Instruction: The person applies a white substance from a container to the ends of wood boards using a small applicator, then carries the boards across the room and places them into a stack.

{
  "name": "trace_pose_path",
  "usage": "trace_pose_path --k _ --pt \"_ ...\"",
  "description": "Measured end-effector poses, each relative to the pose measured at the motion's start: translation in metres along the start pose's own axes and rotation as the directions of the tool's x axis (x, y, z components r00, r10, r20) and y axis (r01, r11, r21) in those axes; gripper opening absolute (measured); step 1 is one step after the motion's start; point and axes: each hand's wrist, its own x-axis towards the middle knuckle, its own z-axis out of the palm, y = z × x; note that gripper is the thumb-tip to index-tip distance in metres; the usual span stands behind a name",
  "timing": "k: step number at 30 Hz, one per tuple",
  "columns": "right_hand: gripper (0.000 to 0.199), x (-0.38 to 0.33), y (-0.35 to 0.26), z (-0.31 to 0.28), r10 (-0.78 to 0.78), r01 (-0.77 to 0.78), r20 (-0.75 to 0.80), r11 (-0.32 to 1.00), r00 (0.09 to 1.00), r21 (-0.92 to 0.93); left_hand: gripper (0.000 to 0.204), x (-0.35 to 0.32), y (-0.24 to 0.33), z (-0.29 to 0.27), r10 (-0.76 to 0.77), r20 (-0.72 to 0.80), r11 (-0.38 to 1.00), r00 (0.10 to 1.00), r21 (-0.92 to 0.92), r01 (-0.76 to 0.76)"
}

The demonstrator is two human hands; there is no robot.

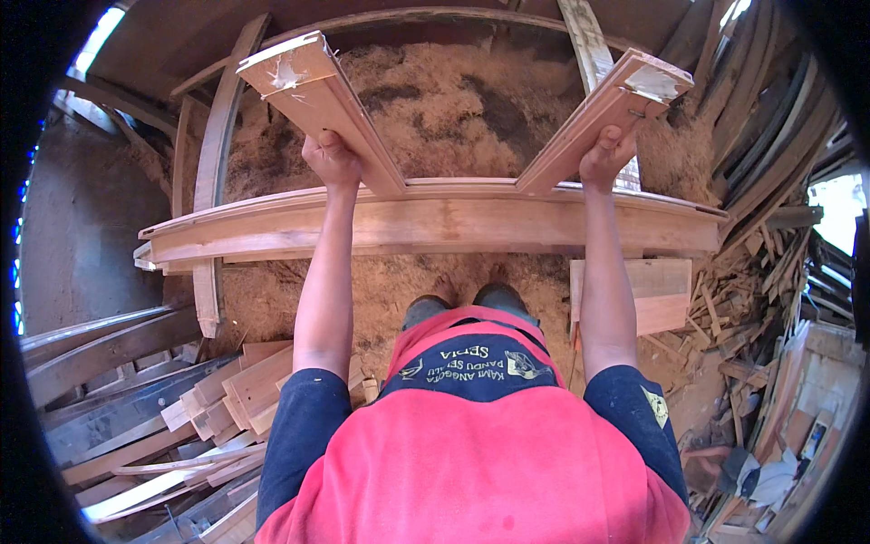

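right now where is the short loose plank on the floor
In the head view the short plank lies on the sawdust floor at the person's right, just below the wooden frame and beside the right forearm.

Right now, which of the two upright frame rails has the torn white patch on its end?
The frame rail gripped by the left hand; the one in the right hand shows a cleaner, greyish end.

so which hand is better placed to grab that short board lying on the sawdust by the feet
Probably the right hand: the short board lies on the sawdust directly below it. The left hand is across the body. Both grip the wooden frame.
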Motion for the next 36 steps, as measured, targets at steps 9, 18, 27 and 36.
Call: trace_pose_path --k 9,18,27,36 --pt "0.090 -0.006 -0.006 0.000 0.016 -0.016 -0.018 1.000 1.000 -0.015 0.086 0.001 -0.002 0.004 0.021 -0.033 0.997 0.999 0.076 -0.018" --pt "0.092 -0.006 -0.005 0.001 0.022 -0.022 -0.033 1.000 0.999 0.009 0.079 -0.003 -0.007 0.000 0.054 -0.052 0.987 0.997 0.157 -0.046" --pt "0.076 -0.010 0.011 -0.010 0.058 -0.059 0.026 0.998 0.998 0.024 0.054 -0.032 -0.047 -0.081 -0.297 0.615 0.923 0.730 0.382 0.053" --pt "0.094 -0.014 0.008 -0.003 0.069 -0.072 -0.055 0.996 0.996 -0.048 0.049 -0.067 -0.161 -0.107 -0.586 0.764 0.787 0.268 0.459 0.412"
